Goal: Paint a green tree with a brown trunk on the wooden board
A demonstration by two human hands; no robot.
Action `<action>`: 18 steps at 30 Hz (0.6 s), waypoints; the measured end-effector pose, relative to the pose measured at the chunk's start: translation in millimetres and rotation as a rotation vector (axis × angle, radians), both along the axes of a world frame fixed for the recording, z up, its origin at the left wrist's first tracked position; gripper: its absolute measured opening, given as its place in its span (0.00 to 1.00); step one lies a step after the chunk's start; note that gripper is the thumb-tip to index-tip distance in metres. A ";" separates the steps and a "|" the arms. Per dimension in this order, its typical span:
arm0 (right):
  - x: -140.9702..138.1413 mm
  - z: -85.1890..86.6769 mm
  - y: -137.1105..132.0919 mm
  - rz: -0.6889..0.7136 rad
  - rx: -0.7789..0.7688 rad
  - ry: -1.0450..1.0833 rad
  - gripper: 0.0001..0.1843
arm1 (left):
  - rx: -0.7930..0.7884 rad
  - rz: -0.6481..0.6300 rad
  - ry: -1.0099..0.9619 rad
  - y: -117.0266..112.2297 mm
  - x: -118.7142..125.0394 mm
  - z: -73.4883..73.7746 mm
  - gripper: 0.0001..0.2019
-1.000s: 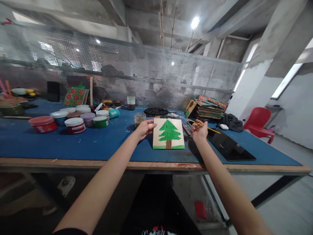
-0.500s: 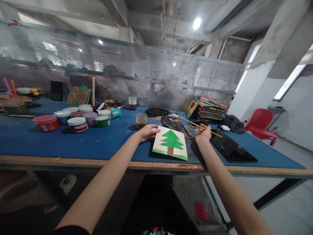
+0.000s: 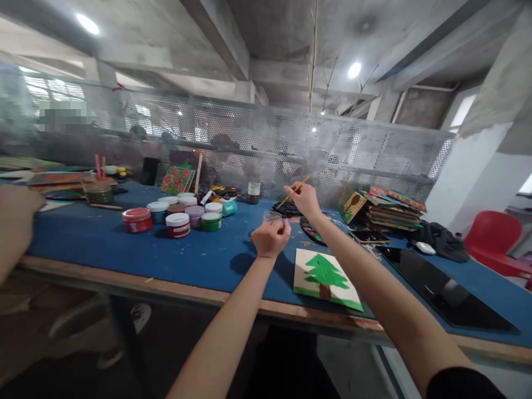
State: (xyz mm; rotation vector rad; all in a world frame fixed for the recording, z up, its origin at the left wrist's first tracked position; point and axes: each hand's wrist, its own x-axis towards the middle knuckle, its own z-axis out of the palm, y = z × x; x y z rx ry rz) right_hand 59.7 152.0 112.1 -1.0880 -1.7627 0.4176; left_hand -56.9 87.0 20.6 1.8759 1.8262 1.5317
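Observation:
In my right hand [image 3: 305,199] is a thin yellow paintbrush [image 3: 300,185], held tilted above the dark area behind the jar. My left hand [image 3: 270,239] is closed, fingers curled, right in front of a clear jar [image 3: 272,215]. It hides most of the jar, and what its fingers hold, if anything, is hidden. Under my right forearm lies a square card [image 3: 303,271] painted with a green tree, a brown trunk and a green ground strip. Partly behind that forearm is a round paint palette [image 3: 310,230].
Several paint tubs [image 3: 178,225] stand left of my hands, and a lidded jar [image 3: 254,192] is farther back. A phone [image 3: 369,236], a black tablet [image 3: 449,288] and stacked painted boards [image 3: 393,210] are at right. Another person's arm [image 3: 14,227] reaches in at far left.
My left hand has let go of the tree card, which now lies on the table, and has moved to the jar. My right hand has carried the paintbrush left and away from me. The view has turned left.

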 end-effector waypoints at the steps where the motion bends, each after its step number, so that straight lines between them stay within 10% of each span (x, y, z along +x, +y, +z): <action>1: -8.6 0.7 4.8 0.009 -0.003 -0.078 0.16 | 0.048 0.046 -0.012 -1.2 -4.8 1.2 0.13; 9: -39.4 -20.2 33.8 0.072 -0.091 -0.530 0.16 | 0.278 0.108 -0.018 11.7 -28.6 2.5 0.22; 18: -46.2 -25.9 34.6 0.108 -0.043 -0.680 0.15 | 0.047 -0.064 -0.088 47.4 -20.4 -24.5 0.20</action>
